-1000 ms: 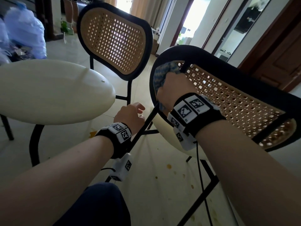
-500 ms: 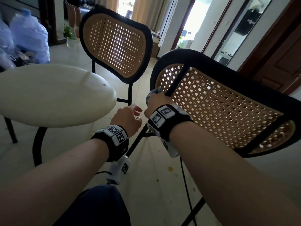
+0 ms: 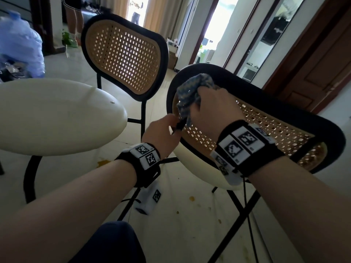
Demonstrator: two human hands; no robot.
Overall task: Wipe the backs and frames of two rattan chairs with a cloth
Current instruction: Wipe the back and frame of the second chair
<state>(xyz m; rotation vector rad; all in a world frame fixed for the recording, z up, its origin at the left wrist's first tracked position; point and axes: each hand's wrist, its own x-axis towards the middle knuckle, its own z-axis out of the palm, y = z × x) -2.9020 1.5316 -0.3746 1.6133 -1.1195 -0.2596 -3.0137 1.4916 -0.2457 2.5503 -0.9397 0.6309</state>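
Rattan everywhere right now: my right hand (image 3: 212, 109) has the blue-grey cloth (image 3: 191, 92) bunched up in its fingers and pushed against the black frame at the upper left corner of the near chair (image 3: 275, 126), which is tipped over toward me. My left hand (image 3: 161, 135), just beside and below the right, pinches a thin black bar of that same chair's frame. The second chair (image 3: 123, 56) stands upright beyond my left hand, with its cream seat (image 3: 57, 114) out to the left. Under both wrists is a pale tiled floor (image 3: 180, 215) with a few yellowish spots on it. Wood door (image 3: 322, 73) off past my right hand, bright doorway further back. Wristbands (image 3: 245, 145) have black-and-white square marker codes, no readable writing.
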